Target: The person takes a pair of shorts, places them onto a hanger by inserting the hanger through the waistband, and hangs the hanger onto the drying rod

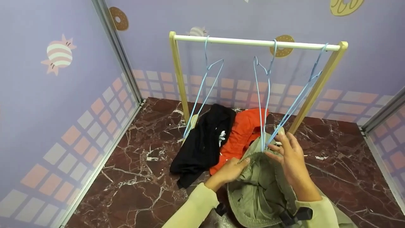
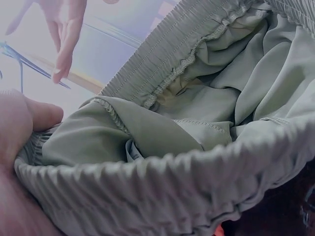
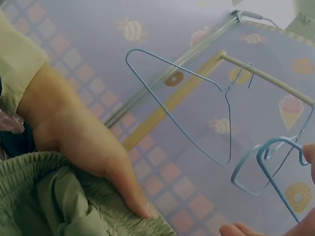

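Observation:
My left hand point(image 1: 232, 171) grips the elastic waistband of olive-green pants point(image 1: 265, 196), with the thumb over the edge. In the left wrist view the waistband point(image 2: 162, 189) gapes wide, showing the inner seams. My right hand point(image 1: 291, 155) is raised beside the pants' far edge, fingers extended and spread. Its fingertips are close to the lower ends of the right blue hanger point(image 1: 292, 107) and the middle blue hanger point(image 1: 269, 95); whether they touch is unclear. Another blue hanger point(image 1: 199, 95) hangs on the left of the rack. The middle hanger's lower end meets the pants' edge.
A wooden rack with a white rail point(image 1: 240, 41) stands before the patterned wall point(image 1: 152, 60). Beneath it, a black garment point(image 1: 202, 142) and a red-orange garment point(image 1: 239, 133) lie on the dark marbled floor point(image 1: 126, 190). Side panels flank the floor.

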Motion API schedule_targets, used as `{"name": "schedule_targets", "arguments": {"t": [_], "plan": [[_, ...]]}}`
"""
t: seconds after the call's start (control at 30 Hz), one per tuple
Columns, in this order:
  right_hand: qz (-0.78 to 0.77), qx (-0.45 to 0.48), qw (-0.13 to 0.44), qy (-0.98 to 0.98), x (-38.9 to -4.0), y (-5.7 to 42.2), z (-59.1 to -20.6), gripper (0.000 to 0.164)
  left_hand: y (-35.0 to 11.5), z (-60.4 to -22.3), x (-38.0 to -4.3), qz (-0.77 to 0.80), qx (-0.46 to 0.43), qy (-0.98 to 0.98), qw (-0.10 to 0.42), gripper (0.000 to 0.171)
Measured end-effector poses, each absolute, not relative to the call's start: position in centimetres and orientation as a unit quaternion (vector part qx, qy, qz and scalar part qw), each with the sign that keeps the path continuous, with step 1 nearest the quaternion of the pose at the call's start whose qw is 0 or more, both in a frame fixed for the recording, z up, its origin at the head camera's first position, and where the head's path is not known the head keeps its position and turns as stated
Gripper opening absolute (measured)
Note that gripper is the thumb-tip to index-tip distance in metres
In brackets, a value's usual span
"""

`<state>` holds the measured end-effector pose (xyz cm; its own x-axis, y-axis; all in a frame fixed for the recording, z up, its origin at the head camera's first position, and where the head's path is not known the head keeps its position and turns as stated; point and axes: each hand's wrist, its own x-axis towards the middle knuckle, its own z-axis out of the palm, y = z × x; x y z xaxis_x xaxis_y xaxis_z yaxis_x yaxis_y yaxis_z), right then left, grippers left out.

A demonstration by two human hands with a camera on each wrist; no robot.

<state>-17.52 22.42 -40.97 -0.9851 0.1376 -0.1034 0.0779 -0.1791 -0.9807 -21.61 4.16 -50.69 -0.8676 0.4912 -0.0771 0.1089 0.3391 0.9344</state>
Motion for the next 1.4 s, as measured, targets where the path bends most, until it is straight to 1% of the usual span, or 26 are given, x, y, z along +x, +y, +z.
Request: {"name": "schedule_targets", "arguments": {"t": [0.27, 0.43, 0.5, 0.73, 0.93, 1.23, 1.33, 1.4], "plan": [[0.792, -0.091, 0.003, -0.604, -18.7, 22.3, -40.0, 0.068, 4.1, -50.8, -21.6, 0.528, 0.177, 0.811, 0.179, 0.056], [0.797, -0.091, 0.007, -0.597, -19.3, 22.4, -39.4, 0.047, 4.0, -50.9, -21.6, 0.528, 0.179, 0.812, 0.175, 0.056], [0.797, -0.092, 0.010, -0.597, -19.5, 22.4, -39.2, 0.042, 4.0, -50.9, -21.7, 0.530, 0.183, 0.810, 0.172, 0.056], [0.785, -0.102, 0.020, -0.611, -19.6, 22.5, -38.7, 0.041, 3.8, -50.9, -21.7, 0.514, 0.188, 0.820, 0.168, 0.056], [0.790, -0.107, 0.025, -0.603, -19.6, 22.5, -38.6, 0.032, 3.8, -50.7, -21.7, 0.512, 0.189, 0.821, 0.167, 0.055], [0.807, -0.099, 0.039, -0.581, -19.6, 23.0, -38.6, 0.029, 3.8, -50.8, -21.7, 0.528, 0.183, 0.811, 0.171, 0.055], [0.805, -0.099, 0.039, -0.584, -19.6, 23.2, -38.4, 0.036, 3.8, -50.9, -21.7, 0.525, 0.187, 0.813, 0.168, 0.055], [0.805, -0.096, 0.038, -0.585, -19.6, 23.3, -38.3, 0.048, 3.8, -50.9, -21.7, 0.522, 0.190, 0.814, 0.169, 0.055]]}}
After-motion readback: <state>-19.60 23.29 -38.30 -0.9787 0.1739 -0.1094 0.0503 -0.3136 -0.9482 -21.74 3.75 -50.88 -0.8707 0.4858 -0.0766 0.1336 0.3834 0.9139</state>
